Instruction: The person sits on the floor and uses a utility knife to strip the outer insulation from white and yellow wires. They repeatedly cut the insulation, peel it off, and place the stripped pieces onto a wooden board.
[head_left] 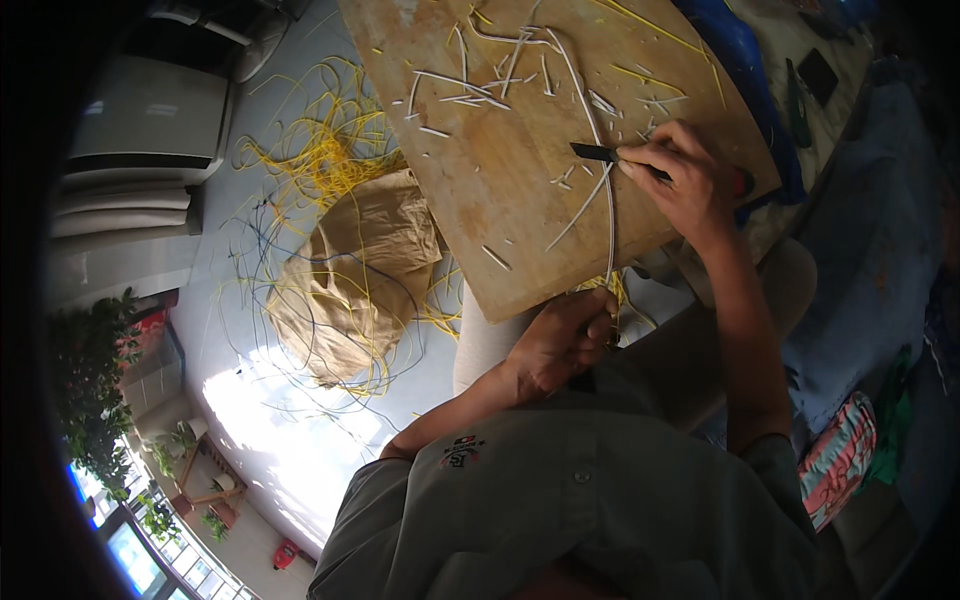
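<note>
head view | right hand (678,175) grips knife (597,152) against white cable (608,215) on wooden board (500,200) | left hand (560,340) pinches cable at board edge | best: keep cable taut, blade shallow, stroke away from fingers

A flat wooden board (500,200) lies across the person's lap, with short white cable offcuts (480,90) scattered over its far half. A long white cable (607,200) runs down the board's right part to its near edge. To the board's left, on the floor, sits a crumpled tan cloth sack (360,270), with tangled yellow wires (320,150) behind and around it. Right of the board lies a blue sheet (745,60).
</note>
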